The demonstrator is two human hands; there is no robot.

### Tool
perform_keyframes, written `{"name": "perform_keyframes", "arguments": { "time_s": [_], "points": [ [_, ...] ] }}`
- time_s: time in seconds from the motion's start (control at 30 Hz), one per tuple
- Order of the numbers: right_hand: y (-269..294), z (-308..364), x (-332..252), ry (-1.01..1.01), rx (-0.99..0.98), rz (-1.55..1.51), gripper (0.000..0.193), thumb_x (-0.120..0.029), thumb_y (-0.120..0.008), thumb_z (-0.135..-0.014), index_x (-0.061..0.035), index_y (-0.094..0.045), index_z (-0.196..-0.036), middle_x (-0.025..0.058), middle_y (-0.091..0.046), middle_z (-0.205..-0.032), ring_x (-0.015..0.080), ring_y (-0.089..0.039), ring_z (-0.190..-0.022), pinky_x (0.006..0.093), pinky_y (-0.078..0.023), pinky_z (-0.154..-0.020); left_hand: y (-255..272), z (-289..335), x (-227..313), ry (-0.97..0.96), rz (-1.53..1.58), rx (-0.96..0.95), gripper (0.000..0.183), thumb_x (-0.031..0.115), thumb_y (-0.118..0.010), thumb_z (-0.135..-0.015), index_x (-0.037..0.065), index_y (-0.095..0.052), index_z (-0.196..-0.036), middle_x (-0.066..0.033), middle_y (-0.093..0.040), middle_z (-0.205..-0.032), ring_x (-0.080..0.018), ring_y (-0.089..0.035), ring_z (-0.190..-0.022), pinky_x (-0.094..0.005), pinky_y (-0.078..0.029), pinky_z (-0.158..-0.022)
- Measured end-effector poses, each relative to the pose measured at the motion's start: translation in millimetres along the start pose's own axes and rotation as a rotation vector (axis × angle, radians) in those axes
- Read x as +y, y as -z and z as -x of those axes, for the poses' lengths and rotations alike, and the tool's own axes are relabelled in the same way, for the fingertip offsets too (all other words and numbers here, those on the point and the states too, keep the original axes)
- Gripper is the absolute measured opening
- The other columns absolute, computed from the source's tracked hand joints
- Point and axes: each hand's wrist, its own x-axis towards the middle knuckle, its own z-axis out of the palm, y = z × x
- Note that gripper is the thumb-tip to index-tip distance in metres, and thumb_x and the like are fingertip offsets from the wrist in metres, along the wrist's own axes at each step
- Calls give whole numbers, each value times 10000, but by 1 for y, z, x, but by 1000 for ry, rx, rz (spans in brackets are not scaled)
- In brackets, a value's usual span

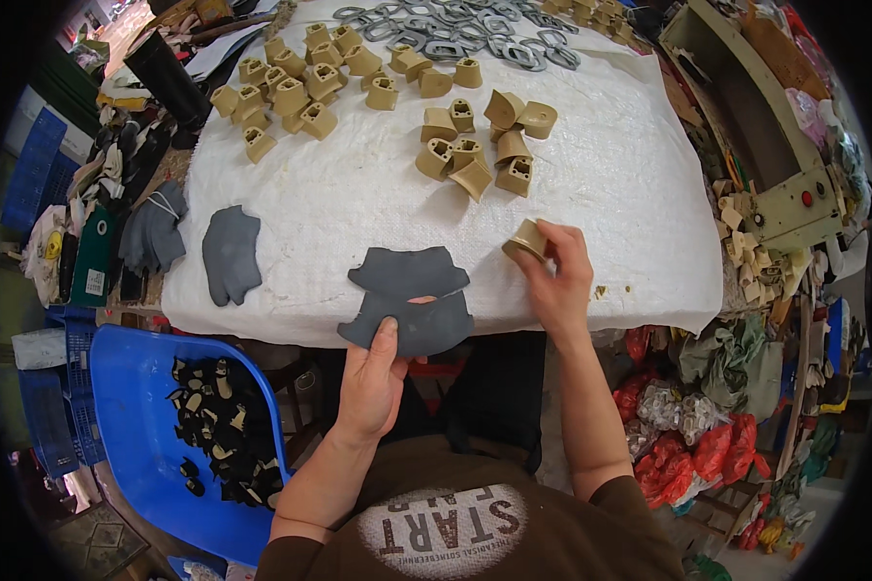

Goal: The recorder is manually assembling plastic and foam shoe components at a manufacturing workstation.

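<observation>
My left hand (371, 387) is closed at the table's near edge, its thumb on top of a dark grey leather-like piece (421, 327). Just beyond, another dark grey piece (407, 269) overlaps or adjoins it, with a small pinkish gap between them. My right hand (560, 281) pinches a tan shoe heel (525, 239) above the white sheet, to the right of the grey pieces. Ahead of it sits a small cluster of similar heels (470, 181), some hollow side up. A larger group of heels (291, 95) stands farther left.
Grey ring-shaped pieces (443, 48) lie at the far side of the white sheet (339, 184). More grey pieces (231, 254) rest at left. A blue basin (126, 426) of black heels (228, 426) stands lower left. A metal machine (794, 208) and plastic bags (698, 455) are at right.
</observation>
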Motion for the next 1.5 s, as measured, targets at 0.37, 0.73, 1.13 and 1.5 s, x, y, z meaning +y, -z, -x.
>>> {"name": "perform_keyframes", "arguments": {
  "time_s": [0.37,0.73,1.13,1.5],
  "points": [
    [12,43,-94,262,-120,-720,500,-93,-788,-653,-41,-518,-1072,169,-538,-1076,259,-548,-935,347,-473,-793,-15,15,6,21,168,-129,358,172,-332,-981,-39,-401,-1261,-162,-461,-1282,-221,-483,-1156,-360,-391,-990],
    [-1,45,-91,401,-52,-710,470,-124,-772,-669,-24,-532,-1060,137,-568,-1041,281,-546,-891,375,-470,-762,-19,23,9,12,137,-140,383,200,-350,-977,-51,-392,-1264,-160,-477,-1267,-206,-505,-1131,-349,-418,-963],
    [1,45,-86,406,-38,-730,482,-126,-777,-664,-29,-532,-1069,140,-574,-1038,284,-549,-882,372,-473,-746,-26,23,14,41,101,-115,404,232,-357,-968,-51,-415,-1250,-181,-486,-1252,-242,-493,-1146,-376,-386,-987],
    [2,37,-91,447,-27,-500,515,-132,-798,-615,-65,-546,-1059,98,-593,-1040,273,-521,-852,360,-445,-726,-22,27,7,-117,13,-92,372,170,-332,-979,-55,-395,-1268,-147,-455,-1289,-185,-486,-1137,-324,-394,-965]
  ]
}}
